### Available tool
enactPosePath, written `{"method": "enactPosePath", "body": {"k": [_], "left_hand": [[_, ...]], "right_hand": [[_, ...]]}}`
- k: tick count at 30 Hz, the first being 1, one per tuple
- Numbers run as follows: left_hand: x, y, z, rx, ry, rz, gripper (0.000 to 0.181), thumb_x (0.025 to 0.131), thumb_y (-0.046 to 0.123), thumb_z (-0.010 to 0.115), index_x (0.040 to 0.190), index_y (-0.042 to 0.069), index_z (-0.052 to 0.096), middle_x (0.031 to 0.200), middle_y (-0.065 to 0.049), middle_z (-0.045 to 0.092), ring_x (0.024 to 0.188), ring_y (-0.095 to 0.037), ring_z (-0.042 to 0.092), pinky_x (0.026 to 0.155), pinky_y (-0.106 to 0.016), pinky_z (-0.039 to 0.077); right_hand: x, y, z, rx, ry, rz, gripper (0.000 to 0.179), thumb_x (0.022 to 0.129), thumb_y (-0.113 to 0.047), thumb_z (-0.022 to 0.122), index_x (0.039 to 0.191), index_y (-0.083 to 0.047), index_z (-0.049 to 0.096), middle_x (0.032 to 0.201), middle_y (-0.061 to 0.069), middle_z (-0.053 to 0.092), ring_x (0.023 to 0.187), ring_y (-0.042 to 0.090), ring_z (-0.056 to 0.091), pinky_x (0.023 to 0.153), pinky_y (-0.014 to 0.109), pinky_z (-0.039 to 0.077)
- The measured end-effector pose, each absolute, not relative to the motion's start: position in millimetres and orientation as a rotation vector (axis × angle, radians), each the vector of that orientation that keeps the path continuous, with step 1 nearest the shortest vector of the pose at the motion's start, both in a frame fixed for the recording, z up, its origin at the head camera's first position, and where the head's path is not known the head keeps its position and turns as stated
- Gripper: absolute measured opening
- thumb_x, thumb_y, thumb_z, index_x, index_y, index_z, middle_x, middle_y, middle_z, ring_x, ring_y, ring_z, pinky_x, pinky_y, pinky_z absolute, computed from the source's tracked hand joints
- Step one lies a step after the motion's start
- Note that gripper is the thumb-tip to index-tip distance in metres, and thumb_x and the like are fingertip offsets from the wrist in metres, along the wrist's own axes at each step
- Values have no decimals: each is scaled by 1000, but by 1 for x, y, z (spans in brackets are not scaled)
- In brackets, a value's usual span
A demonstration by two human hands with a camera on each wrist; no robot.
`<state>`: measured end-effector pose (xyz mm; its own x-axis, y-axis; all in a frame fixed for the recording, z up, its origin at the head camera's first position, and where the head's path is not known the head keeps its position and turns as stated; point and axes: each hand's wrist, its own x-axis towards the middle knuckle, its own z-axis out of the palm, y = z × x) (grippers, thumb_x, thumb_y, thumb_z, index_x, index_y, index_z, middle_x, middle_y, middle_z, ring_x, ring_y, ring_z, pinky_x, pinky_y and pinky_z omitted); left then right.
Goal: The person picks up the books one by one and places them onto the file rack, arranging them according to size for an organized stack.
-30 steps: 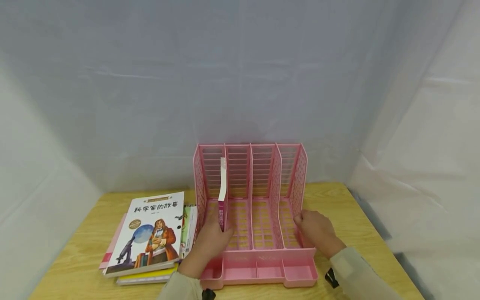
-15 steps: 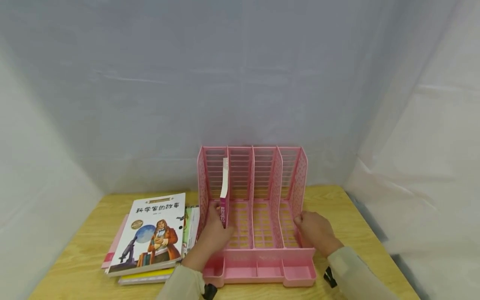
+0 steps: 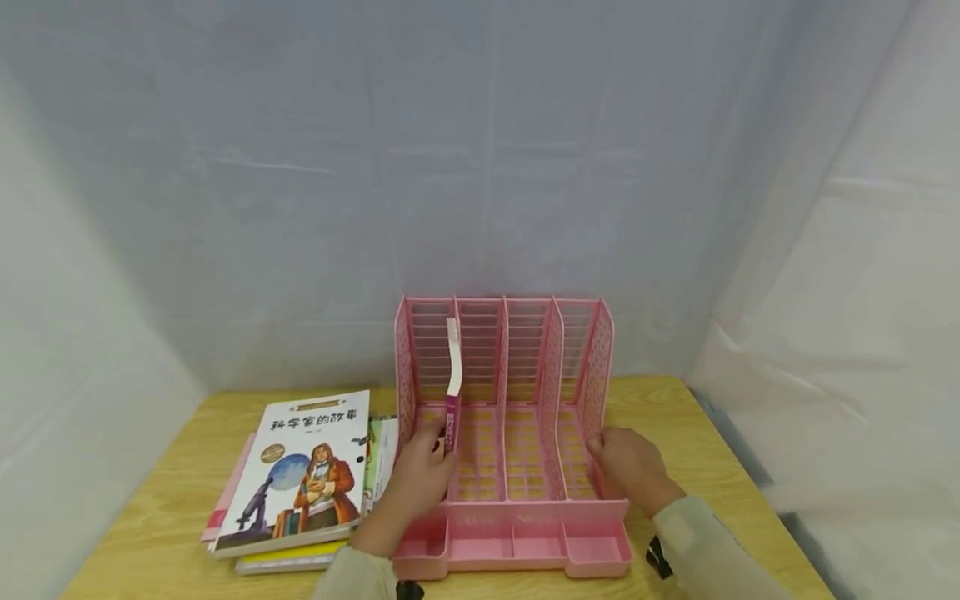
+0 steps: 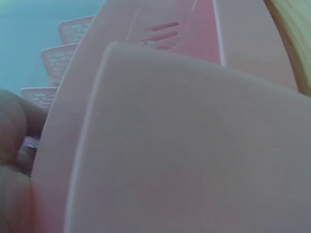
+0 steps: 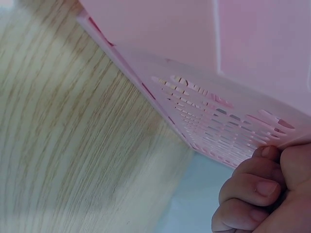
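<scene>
A pink desktop file rack [image 3: 517, 560] has upright dividers forming several slots, with small trays along its front. In its leftmost slot stands a thin book [image 3: 453, 408] with a purple spine and white page edges, close against the first divider. My left hand [image 3: 416, 475] holds the book low at its spine, fingers to its left and thumb in front. The left wrist view shows mostly the pink front wall [image 4: 194, 145], with part of that hand [image 4: 12, 160] at the edge. My right hand [image 5: 260, 189] pinches the front edge of the rack's perforated right side wall [image 5: 214, 116] with curled fingers.
Left of the rack lies a stack of books, topped by a white-covered book [image 3: 300, 467] with an illustrated figure. A wooden table [image 3: 697, 467] carries everything. Pale sheeting [image 3: 480, 167] hangs behind and at both sides.
The book leans slightly more to the right, toward the first divider, and my left hand has shifted a little lower along it. My right hand keeps its grip on the rack's side wall.
</scene>
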<state>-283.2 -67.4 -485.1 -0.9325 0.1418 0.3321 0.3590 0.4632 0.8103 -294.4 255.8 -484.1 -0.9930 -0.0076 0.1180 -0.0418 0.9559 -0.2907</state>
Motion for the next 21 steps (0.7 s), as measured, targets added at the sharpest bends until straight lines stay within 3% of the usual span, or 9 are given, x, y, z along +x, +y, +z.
{"method": "enactPosePath", "body": {"k": [8, 15, 21], "left_hand": [[-285, -66, -484, -332, -2518, -1506, 56, 102, 6, 60, 155, 1, 41, 149, -24, 53, 132, -43, 56, 109, -56, 46], [-287, -61, -482, -300, -2575, -1368, 68, 89, 7, 70, 150, -1, 41, 126, -24, 66, 116, -36, 64, 103, -55, 50], [-285, -60, -481, -328, -2512, -1383, 80, 84, 0, 71, 153, -3, 31, 133, -30, 61, 125, -40, 60, 110, -57, 45]], "right_hand": [[-293, 255, -486, 42, -2991, 484, 39, 107, -30, 47, 72, -14, 54, 68, 4, 55, 62, 21, 48, 60, 39, 45], [-294, 257, -485, 36, -2999, 459, 40, 107, -30, 46, 72, -14, 53, 70, 5, 55, 63, 22, 49, 60, 40, 46], [-293, 257, -483, 8, -2993, 484, 39, 106, -29, 47, 70, -14, 52, 67, 4, 53, 62, 21, 47, 59, 38, 42]]}}
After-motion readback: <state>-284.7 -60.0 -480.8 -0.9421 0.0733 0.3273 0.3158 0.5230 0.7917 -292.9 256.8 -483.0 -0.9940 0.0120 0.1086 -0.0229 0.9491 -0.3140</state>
